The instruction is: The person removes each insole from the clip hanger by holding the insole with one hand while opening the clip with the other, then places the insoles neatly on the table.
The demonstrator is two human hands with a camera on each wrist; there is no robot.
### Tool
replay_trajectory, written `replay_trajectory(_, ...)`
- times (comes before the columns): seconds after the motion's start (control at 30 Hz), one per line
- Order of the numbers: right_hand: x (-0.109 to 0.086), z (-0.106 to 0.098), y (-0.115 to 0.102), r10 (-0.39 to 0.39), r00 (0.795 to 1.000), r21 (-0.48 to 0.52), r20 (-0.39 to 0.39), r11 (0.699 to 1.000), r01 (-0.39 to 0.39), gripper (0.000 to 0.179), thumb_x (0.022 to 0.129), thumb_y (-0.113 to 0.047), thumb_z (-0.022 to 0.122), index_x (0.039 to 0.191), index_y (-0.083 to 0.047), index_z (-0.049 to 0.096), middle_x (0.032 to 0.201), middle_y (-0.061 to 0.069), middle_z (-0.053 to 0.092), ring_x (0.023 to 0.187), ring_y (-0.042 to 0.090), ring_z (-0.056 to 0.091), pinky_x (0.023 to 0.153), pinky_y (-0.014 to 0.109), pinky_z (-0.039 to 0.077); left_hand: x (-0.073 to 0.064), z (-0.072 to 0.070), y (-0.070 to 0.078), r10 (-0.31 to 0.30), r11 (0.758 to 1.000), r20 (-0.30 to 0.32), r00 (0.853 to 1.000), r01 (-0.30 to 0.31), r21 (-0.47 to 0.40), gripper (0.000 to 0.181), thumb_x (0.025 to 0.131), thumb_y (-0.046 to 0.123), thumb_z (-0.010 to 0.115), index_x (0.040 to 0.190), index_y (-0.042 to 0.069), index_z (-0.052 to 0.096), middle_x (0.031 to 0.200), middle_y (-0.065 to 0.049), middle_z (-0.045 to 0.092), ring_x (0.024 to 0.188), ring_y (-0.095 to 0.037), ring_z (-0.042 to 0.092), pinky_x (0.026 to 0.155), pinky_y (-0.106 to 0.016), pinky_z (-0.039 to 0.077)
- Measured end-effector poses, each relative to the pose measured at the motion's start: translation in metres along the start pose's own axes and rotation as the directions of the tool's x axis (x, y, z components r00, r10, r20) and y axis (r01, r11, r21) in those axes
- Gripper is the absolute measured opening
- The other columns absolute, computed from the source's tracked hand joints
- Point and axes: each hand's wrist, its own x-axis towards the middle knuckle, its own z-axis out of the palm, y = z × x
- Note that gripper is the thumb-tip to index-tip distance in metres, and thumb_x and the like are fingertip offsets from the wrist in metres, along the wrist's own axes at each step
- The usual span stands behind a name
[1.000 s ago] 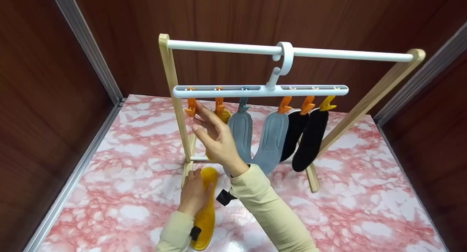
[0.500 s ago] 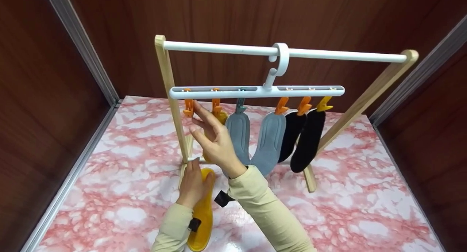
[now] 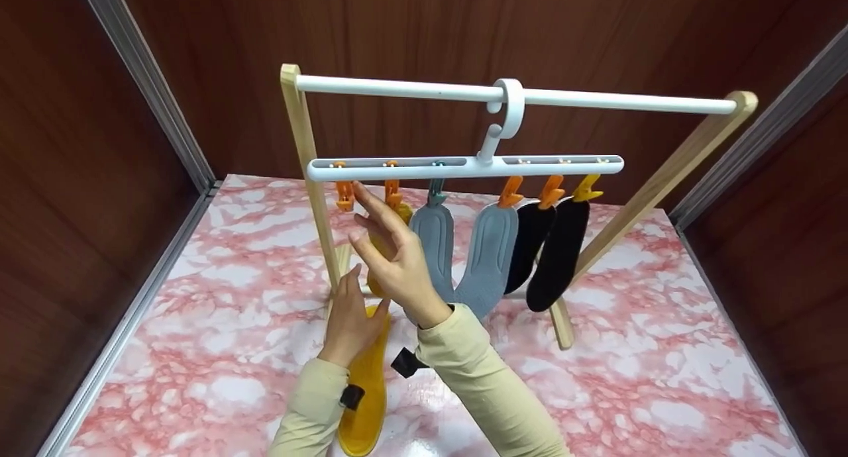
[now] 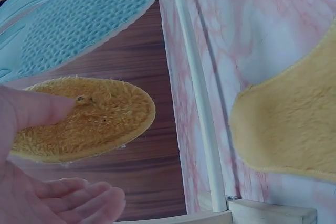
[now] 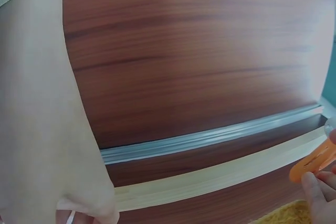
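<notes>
My right hand (image 3: 404, 265) is raised beside the leftmost orange clothes-peg (image 3: 344, 195); its index fingertip touches or nearly touches it, and the thumb stands apart below. In the right wrist view that peg (image 5: 315, 161) lies close to fingertips at the right edge. Lower down, my left hand (image 3: 351, 321) is above a yellow insole (image 3: 364, 404) on the marbled surface. Its thumb and fingers are spread in the left wrist view, in front of a fuzzy yellow insole (image 4: 113, 119). This insole hangs partly behind my right hand in the head view.
A white hanger (image 3: 397, 171) hooks over the rod (image 3: 411, 89) of a wooden stand (image 3: 308, 152). From its other pegs hang two grey insoles (image 3: 493, 245) and two black ones (image 3: 563, 252). Brown wood-grain walls (image 3: 218, 46) enclose the marbled surface (image 3: 232, 344).
My left hand has moved up along the yellow insole and off it, its fingers straightening. The right hand has stayed almost still beside the leftmost peg.
</notes>
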Motion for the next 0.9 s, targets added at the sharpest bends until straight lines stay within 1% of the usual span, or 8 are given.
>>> replay_trajectory(0.2, -0.002, -0.003, -0.005, 0.004, 1.000, -0.011, -0.028, 1.000, -0.005, 0.044, 0.092, 0.007, 0.052, 0.135, 0.011, 0.043, 0.143, 0.025, 0.044, 0.132, 0.029, 0.045, 0.108, 0.042, 0.038, 0.004, 0.002, 0.001, 0.067, 0.998, -0.064, 0.996, -0.068, -0.018, 0.069, 0.083, 0.020, 0.070, 0.133, -0.015, 0.037, 0.128, -0.032, 0.049, 0.118, -0.042, 0.049, 0.102, -0.050, 0.039)
replay_trajectory(0.43, -0.004, -0.006, -0.008, -0.025, 0.998, -0.026, -0.061, 0.999, 0.023, 0.036, 0.093, 0.005, 0.053, 0.129, 0.012, 0.048, 0.135, 0.026, 0.050, 0.121, 0.030, 0.054, 0.104, 0.043, 0.042, 0.008, 0.004, 0.003, 0.097, 0.994, -0.106, 0.990, -0.102, -0.042, 0.069, 0.080, 0.017, 0.074, 0.131, -0.014, 0.038, 0.126, -0.031, 0.051, 0.117, -0.042, 0.050, 0.102, -0.049, 0.040)
replay_trajectory(0.57, -0.003, -0.007, -0.010, -0.048, 0.995, -0.030, -0.092, 0.999, 0.046, 0.032, 0.093, 0.006, 0.052, 0.124, 0.013, 0.051, 0.130, 0.027, 0.054, 0.111, 0.024, 0.057, 0.100, 0.039, 0.045, 0.010, 0.005, 0.005, 0.129, 0.989, -0.136, 0.982, -0.138, -0.060, 0.069, 0.079, 0.013, 0.076, 0.130, -0.013, 0.038, 0.123, -0.030, 0.052, 0.113, -0.042, 0.053, 0.098, -0.049, 0.043)
replay_trajectory(0.63, -0.003, -0.008, -0.011, -0.056, 0.992, -0.030, -0.113, 0.998, 0.053, 0.030, 0.093, 0.006, 0.052, 0.122, 0.013, 0.053, 0.126, 0.027, 0.055, 0.107, 0.022, 0.058, 0.098, 0.037, 0.047, 0.011, 0.006, 0.006, 0.133, 0.986, -0.144, 0.980, -0.146, -0.082, 0.068, 0.079, 0.011, 0.076, 0.130, -0.012, 0.038, 0.122, -0.029, 0.052, 0.112, -0.042, 0.053, 0.097, -0.050, 0.044)
replay_trajectory(0.73, -0.003, -0.010, -0.011, -0.060, 0.989, -0.031, -0.138, 0.998, 0.056, 0.027, 0.093, 0.005, 0.052, 0.120, 0.013, 0.054, 0.123, 0.027, 0.058, 0.108, 0.021, 0.059, 0.097, 0.039, 0.047, 0.012, 0.006, 0.008, 0.124, 0.982, -0.155, 0.980, -0.143, -0.120, 0.066, 0.080, 0.011, 0.075, 0.130, -0.011, 0.038, 0.120, -0.028, 0.053, 0.110, -0.041, 0.054, 0.096, -0.049, 0.045)
replay_trajectory(0.83, -0.003, -0.011, -0.011, -0.058, 0.985, -0.049, -0.161, 0.998, 0.051, 0.026, 0.094, 0.004, 0.051, 0.118, 0.012, 0.055, 0.120, 0.027, 0.059, 0.110, 0.024, 0.059, 0.097, 0.042, 0.047, 0.012, 0.004, 0.010, 0.112, 0.978, -0.164, 0.980, -0.137, -0.155, 0.064, 0.081, 0.011, 0.074, 0.130, -0.011, 0.038, 0.120, -0.028, 0.054, 0.110, -0.041, 0.056, 0.096, -0.049, 0.045)
replay_trajectory(0.9, -0.004, -0.012, -0.011, -0.059, 0.983, -0.059, -0.175, 0.997, 0.049, 0.025, 0.094, 0.003, 0.051, 0.116, 0.012, 0.056, 0.118, 0.026, 0.060, 0.110, 0.028, 0.059, 0.096, 0.042, 0.047, 0.013, 0.004, 0.011, 0.104, 0.975, -0.165, 0.981, -0.133, -0.176, 0.063, 0.082, 0.011, 0.073, 0.129, -0.011, 0.039, 0.120, -0.028, 0.054, 0.110, -0.040, 0.056, 0.095, -0.049, 0.045)
